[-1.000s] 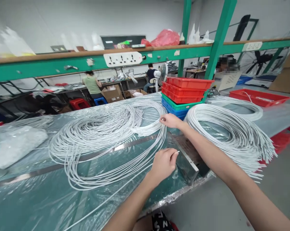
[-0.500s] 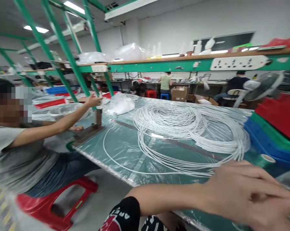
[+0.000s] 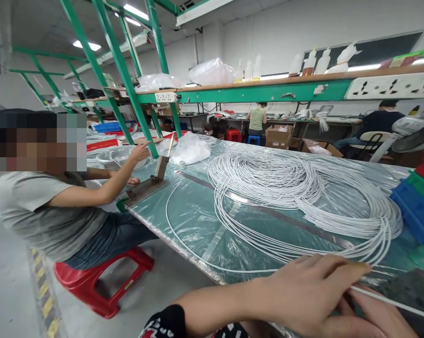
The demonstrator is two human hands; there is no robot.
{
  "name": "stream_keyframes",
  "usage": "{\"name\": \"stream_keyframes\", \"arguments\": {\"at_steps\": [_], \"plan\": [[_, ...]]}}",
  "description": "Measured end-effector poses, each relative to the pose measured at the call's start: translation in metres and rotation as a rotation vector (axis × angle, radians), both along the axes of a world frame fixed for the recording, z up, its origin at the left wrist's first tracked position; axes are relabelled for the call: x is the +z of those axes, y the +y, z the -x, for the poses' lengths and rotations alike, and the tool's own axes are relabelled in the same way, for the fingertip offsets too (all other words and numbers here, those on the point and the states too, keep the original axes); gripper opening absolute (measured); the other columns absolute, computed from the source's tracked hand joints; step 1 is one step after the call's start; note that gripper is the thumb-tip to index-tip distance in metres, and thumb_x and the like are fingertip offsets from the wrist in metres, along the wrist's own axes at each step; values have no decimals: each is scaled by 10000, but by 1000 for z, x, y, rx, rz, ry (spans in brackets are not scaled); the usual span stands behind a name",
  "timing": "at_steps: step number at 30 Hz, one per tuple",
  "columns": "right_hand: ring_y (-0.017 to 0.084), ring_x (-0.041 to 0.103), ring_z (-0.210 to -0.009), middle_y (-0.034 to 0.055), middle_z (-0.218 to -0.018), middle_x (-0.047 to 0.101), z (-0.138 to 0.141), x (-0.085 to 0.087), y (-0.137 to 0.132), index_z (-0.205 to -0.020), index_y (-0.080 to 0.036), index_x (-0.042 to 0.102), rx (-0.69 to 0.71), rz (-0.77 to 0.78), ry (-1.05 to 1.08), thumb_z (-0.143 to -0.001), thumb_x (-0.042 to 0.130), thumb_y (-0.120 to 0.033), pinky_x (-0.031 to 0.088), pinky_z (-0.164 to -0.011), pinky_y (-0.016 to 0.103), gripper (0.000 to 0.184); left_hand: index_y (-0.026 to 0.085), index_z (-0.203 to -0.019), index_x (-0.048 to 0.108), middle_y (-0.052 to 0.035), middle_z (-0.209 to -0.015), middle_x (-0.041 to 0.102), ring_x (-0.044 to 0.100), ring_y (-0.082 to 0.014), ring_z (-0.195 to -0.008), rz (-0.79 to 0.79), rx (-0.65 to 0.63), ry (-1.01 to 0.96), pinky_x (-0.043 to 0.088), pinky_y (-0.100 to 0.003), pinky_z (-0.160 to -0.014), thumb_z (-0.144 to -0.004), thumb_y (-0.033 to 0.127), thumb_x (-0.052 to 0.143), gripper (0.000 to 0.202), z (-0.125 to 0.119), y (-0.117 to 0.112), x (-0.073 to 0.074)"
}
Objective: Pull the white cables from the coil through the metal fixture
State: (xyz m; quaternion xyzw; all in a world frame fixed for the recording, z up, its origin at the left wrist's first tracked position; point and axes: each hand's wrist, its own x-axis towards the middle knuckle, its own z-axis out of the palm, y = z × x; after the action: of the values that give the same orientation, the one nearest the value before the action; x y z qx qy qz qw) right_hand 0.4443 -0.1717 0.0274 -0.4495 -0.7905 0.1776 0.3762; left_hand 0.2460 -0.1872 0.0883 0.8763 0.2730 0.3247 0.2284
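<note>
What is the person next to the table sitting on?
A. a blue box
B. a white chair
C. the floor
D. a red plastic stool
D: the co-worker in the grey shirt sits on a low red plastic stool beside the table.

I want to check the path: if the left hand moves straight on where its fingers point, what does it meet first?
The left hand points right along the table edge. Probably it first meets the single white cable just past its fingertips; depth is unclear.
</note>
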Motion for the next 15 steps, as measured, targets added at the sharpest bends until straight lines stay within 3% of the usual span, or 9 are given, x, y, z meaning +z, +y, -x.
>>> {"name": "stream_keyframes", "arguments": {"at_steps": [2, 4, 6, 8, 9, 11, 13, 15], "plan": [[319, 705, -733, 51, -803, 729, 12, 14, -7, -848, -470, 727, 91, 117, 42, -761, 615, -509, 577, -610, 394, 147, 206, -1565, 144, -178, -1542, 376, 426, -325, -1389, 44, -9, -22, 434, -425, -1107, -884, 436, 665, 888, 4, -1, -8], [272, 690, -740, 73, -859, 725, 20, 30, -11, -850, -326, 728, 111, 262, 65, -863, 565, -512, 577, -664, 366, 247, 191, -1571, 109, -201, -1489, 444, 515, -327, -1308, 159, 7, -16, 510, -385, -994, -874, 467, 667, 935, 12, -2, -16], [207, 634, -633, 80, -812, 689, 18, 45, -10, -801, -235, 682, 89, 394, 134, -919, 497, -562, 539, -603, 314, 394, 191, -1569, 135, -166, -1250, 651, 672, -277, -1037, 323, 38, 62, 554, -321, -781, -905, 484, 609, 867, 29, -1, -29], [159, 559, -532, 55, -739, 634, 4, 60, -2, -818, -210, 629, 34, 496, 274, -920, 476, -612, 483, -520, 278, 442, 218, -1524, 300, -63, -908, 740, 687, -215, -741, 437, 96, 198, 522, -287, -658, -962, 455, 495, 640, 58, 4, -49], [147, 529, -506, 38, -707, 601, -7, 68, 4, -842, -210, 605, -19, 518, 360, -908, 483, -628, 460, -494, 269, 440, 242, -1447, 443, -39, -833, 739, 678, -206, -689, 460, 157, 273, 517, -288, -660, -985, 441, 426, 503, 78, 8, -61], [135, 481, -488, 7, -660, 528, -38, 85, 19, -868, -220, 550, -155, 506, 530, -894, 499, -618, 414, -459, 251, 402, 284, -1194, 670, -42, -988, 754, 709, -231, -845, 435, 324, 367, 533, -296, -744, -968, 447, 405, 385, 126, 20, -88], [126, 450, -497, 0, -663, 491, -74, 101, 35, -838, -226, 486, -310, 472, 695, -922, 478, -509, 381, -457, 239, 295, 334, -1053, 729, 2, -1052, 756, 722, -253, -916, 403, 472, 446, 548, -304, -773, -920, 455, 428, 351, 185, 35, -113], [119, 475, -539, 16, -703, 507, -110, 114, 53, -798, -221, 436, -432, 466, 865, -950, 425, -357, 390, -500, 234, 204, 417, -975, 743, 80, -1016, 759, 735, -267, -903, 331, 647, 499, 566, -304, -705, -852, 489, 455, 321, 247, 55, -131]]}}
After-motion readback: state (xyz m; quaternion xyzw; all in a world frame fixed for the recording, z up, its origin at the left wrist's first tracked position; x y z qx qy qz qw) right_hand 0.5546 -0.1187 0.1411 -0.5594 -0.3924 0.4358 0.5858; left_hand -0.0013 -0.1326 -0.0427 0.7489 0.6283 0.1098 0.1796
